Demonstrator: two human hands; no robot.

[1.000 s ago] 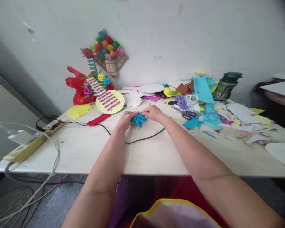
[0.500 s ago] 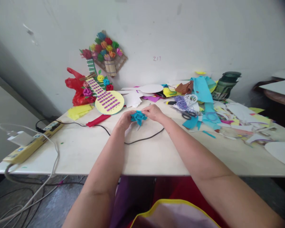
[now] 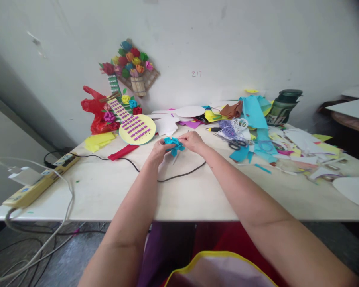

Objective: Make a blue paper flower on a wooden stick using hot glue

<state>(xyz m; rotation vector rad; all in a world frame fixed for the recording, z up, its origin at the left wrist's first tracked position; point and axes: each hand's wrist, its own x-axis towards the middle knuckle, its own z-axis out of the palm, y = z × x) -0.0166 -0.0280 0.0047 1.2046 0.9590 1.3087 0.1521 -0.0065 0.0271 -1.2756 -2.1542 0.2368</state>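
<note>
Blue paper flower [image 3: 176,146] between left hand [image 3: 160,150] and right hand [image 3: 193,142], both pinching it; well in from front edge of table [image 3: 194,199].

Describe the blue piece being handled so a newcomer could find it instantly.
Start with the white table, then find the left hand and right hand close together. Between them is the crumpled blue piece. Unlike the blue sheets lying farther right, it is held.

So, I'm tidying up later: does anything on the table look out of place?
Mainly the paper scraps, strewn untidily over the right side of the table. A black cord snakes near the hand-held blue piece, an awkward spot.
</note>
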